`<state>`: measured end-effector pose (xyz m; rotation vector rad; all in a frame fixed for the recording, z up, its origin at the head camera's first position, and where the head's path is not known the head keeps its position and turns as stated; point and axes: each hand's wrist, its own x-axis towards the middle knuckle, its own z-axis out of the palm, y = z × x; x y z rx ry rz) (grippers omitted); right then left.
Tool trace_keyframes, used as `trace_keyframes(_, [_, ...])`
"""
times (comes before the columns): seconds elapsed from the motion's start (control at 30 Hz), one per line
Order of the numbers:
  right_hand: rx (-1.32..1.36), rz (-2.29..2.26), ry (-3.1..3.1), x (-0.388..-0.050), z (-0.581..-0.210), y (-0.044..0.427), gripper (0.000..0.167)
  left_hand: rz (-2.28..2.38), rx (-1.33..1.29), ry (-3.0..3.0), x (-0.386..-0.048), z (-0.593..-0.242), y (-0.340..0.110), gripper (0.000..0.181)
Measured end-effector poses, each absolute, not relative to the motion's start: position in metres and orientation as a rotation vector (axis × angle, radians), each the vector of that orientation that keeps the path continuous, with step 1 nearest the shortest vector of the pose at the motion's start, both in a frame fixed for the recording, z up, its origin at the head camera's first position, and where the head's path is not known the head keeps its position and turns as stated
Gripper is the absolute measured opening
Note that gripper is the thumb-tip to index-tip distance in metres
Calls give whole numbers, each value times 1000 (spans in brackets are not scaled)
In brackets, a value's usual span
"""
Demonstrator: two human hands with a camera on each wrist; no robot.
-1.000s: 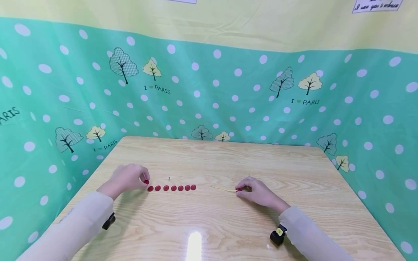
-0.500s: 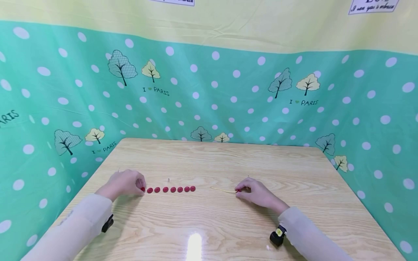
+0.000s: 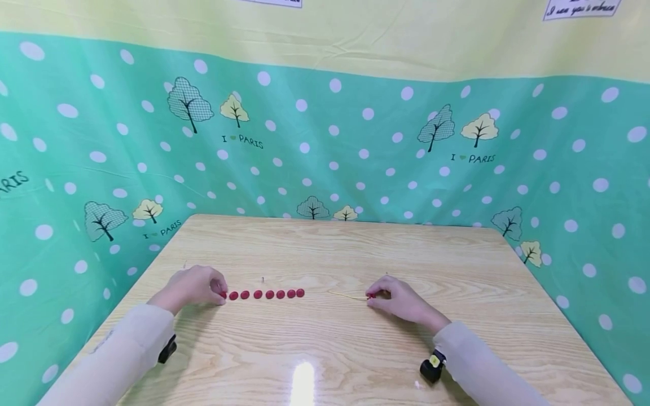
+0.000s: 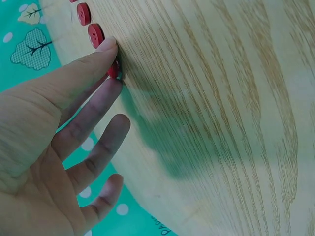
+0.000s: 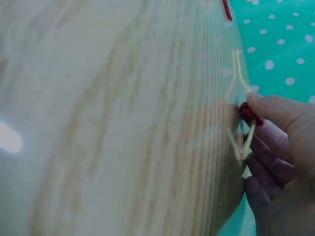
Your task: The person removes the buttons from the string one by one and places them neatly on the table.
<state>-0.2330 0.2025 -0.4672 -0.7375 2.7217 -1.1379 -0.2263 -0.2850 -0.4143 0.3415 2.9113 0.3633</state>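
Note:
A row of several red buttons [image 3: 269, 294] lies flat on the wooden table, left of centre. At the row's left end, my left hand [image 3: 195, 286] pinches one more red button [image 4: 114, 70] between thumb and fingertips, close to the table surface. The left wrist view shows its other fingers spread loosely. To the right, my right hand [image 3: 399, 300] holds red buttons [image 5: 250, 114] between thumb and fingers, pressed together so their number is unclear. A thin yellow cord [image 3: 347, 295] runs from them leftward along the table, and a short end [image 5: 251, 132] comes out beside the fingers.
The wooden table [image 3: 325, 248] is backed by a green dotted curtain [image 3: 325, 141]. A tiny dark mark [image 3: 262, 279] shows behind the button row. Black wrist cameras are strapped beneath both sleeves. Bright glare [image 3: 303, 378] lies on the near part of the table.
My left hand has lowered its button from above the row's left end to the table, just left of the last button. My right hand has stayed in place.

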Motion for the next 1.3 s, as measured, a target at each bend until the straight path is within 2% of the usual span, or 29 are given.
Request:
trace_keyframes(0.37, [-740,-1137,2719,-233,-466,202,17,378,320,2924,-227,-410,-281,27])
trace_keyframes(0.57, [-743,-1145,2708,-233,-465,202,18,367,405,3001,-235,-405,-266,30])
trace_keyframes(0.87, [-740,-1146,2705,-233,-466,203,19,369,566,3083,-238,-396,-225,32])
trace_keyframes(1.3, [-762,-1107,2713,-232,-464,205,24,673,872,3079,-240,-414,-138,32])
